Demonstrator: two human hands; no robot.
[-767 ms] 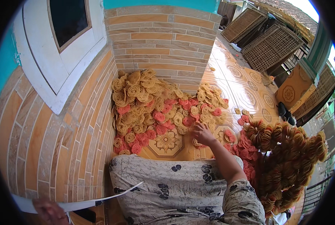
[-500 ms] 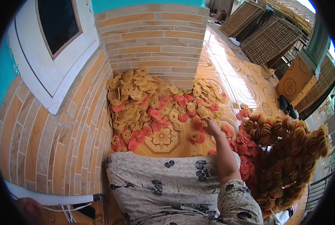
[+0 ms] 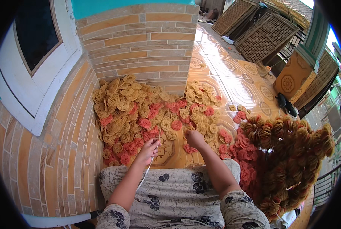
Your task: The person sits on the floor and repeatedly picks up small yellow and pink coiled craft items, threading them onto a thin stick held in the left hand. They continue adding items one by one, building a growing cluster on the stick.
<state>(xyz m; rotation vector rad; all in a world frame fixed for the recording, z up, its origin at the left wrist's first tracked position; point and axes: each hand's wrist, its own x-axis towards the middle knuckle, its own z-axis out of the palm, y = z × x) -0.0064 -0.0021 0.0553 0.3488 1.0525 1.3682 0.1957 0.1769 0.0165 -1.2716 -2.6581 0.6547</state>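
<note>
**Both hands at a heap of coiled discs on a tiled floor**

The left hand (image 3: 149, 149) pinches a thin pale strip (image 3: 145, 173) between closed fingers; the strip trails back toward 6 o'clock over the patterned cloth (image 3: 178, 191) on the lap, and a fine tip rises past the hand toward 12 o'clock. The right hand (image 3: 195, 138), at 3 o'clock of the left, curls down onto the red discs (image 3: 188, 148) at the heap's near edge; whether it grasps one or only touches cannot be told. The heap of tan and red coiled discs (image 3: 140, 110) spreads from 11 to 1 o'clock against the brick wall (image 3: 140, 42). At 3 o'clock lies a large bundle of threaded discs (image 3: 292, 152); woven lattice panels (image 3: 266, 34) stand at 1 o'clock.

Likely hazards: the strip's slender tip may bend or split if pushed off-centre through a coil; a brittle disc may crack under a tight pinch; loose discs may slide on the glossy tiles (image 3: 231, 80).
</note>
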